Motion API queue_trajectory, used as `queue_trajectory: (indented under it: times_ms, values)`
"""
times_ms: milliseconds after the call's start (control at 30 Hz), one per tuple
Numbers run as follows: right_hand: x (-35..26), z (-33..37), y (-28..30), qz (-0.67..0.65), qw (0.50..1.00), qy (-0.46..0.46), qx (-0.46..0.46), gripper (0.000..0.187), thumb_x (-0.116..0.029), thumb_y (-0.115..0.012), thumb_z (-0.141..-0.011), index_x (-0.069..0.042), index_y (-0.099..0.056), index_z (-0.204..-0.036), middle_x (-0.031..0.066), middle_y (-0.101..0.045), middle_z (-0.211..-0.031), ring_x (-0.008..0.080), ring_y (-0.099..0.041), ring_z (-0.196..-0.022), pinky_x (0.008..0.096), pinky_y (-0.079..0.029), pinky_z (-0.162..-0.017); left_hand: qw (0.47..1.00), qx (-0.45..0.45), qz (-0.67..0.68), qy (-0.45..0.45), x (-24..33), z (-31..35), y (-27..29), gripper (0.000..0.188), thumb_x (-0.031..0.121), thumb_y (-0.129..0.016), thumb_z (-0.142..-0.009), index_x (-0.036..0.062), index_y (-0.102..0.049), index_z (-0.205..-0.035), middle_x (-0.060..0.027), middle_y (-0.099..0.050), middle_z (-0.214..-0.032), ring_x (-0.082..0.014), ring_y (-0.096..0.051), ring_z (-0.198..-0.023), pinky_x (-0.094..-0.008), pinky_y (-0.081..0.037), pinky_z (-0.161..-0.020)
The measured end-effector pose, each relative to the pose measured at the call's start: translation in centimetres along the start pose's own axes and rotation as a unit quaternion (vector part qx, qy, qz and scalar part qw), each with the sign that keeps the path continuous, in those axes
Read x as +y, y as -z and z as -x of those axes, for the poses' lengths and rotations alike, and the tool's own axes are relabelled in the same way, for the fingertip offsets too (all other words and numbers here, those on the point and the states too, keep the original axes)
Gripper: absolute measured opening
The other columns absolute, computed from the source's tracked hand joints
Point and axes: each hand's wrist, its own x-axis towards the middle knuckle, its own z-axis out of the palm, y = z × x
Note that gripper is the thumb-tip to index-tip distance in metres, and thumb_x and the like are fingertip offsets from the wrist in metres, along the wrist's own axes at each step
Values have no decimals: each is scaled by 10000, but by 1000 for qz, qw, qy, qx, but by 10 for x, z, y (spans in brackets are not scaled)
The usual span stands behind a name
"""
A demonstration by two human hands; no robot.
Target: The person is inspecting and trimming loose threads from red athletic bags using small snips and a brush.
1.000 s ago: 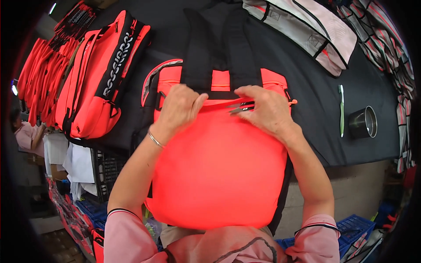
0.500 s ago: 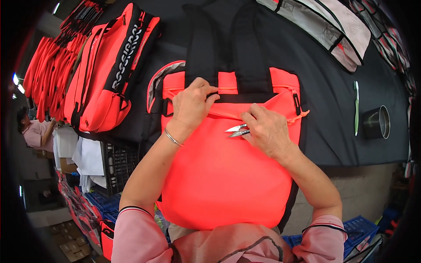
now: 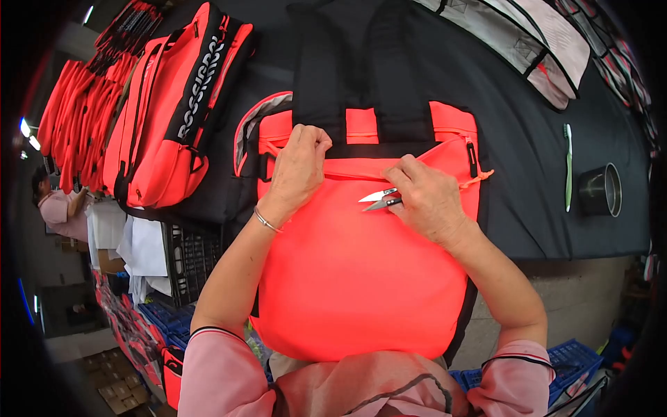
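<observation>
Smooth black cloth (image 3: 528,181) covers the table. Nearest, in the middle, lies a bright orange-red cloth backpack (image 3: 361,278) with black straps pointing to twelve o'clock, its low end by the person's pink shirt (image 3: 375,389). At the bag's eleven o'clock, the left hand (image 3: 300,167) has its fingers curled and pinched together; I cannot tell if they hold anything. At one o'clock, the right hand (image 3: 429,201) grips small silver scissors (image 3: 381,194), blades apart, tips toward nine o'clock. Off toward three o'clock are a thin green toothbrush (image 3: 568,170) and a shiny dark round cup (image 3: 593,192), side by side. Farther, at ten o'clock, sits another orange-red and black bag (image 3: 163,139); at one o'clock, a long grey bag (image 3: 507,42). Far off at nine o'clock is a co-worker in pink (image 3: 62,210).
</observation>
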Motion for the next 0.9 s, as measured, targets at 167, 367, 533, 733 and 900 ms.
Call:
queue_trajectory:
  times_ms: [167,367,533,733,900]
  values:
    - [-1,-5,2,2,1000,-9,-15,342,-132,-812,-650,-67,-619,-924,39,-532,-879,170,-635,-760,327,-514,-576,994,27,88,52,1,2,1,74,14,-638,-899,5,-599,-962,-88,-537,-846,-163,-565,-619,-293,-463,-570]
    - [-3,-6,2,12,1000,-16,-18,350,-173,-821,-668,-74,-620,-938,40,-533,-895,189,-634,-762,338,-514,-582,998,-27,49,1,5,-16,1,116,85,-726,-844,49,-711,-954,-67,-560,-816,-168,-569,-623,-302,-464,-581]
    - [-2,-8,1,0,999,-13,-37,404,-214,-831,-674,-86,-603,-983,64,-524,-903,244,-626,-756,381,-505,-585,999,-27,-2,-33,-9,-12,-8,85,124,-673,-877,51,-642,-906,-86,-584,-880,-261,-628,-766,-374,-519,-657]
    - [13,4,-1,-87,995,-21,-37,558,33,-752,-637,-40,-607,-1171,140,-575,-1032,320,-619,-904,368,-515,-726,987,101,-88,-86,-4,13,-40,157,36,-596,-725,27,-591,-882,-98,-531,-873,-274,-562,-843,-371,-497,-619]
    - [34,9,-2,-66,997,0,-32,539,94,-700,-703,-32,-601,-1217,148,-586,-1079,332,-605,-1008,372,-511,-848,966,189,-171,-38,8,4,-46,90,91,-651,-758,28,-606,-802,-108,-532,-849,-264,-506,-907,-354,-414,-755]
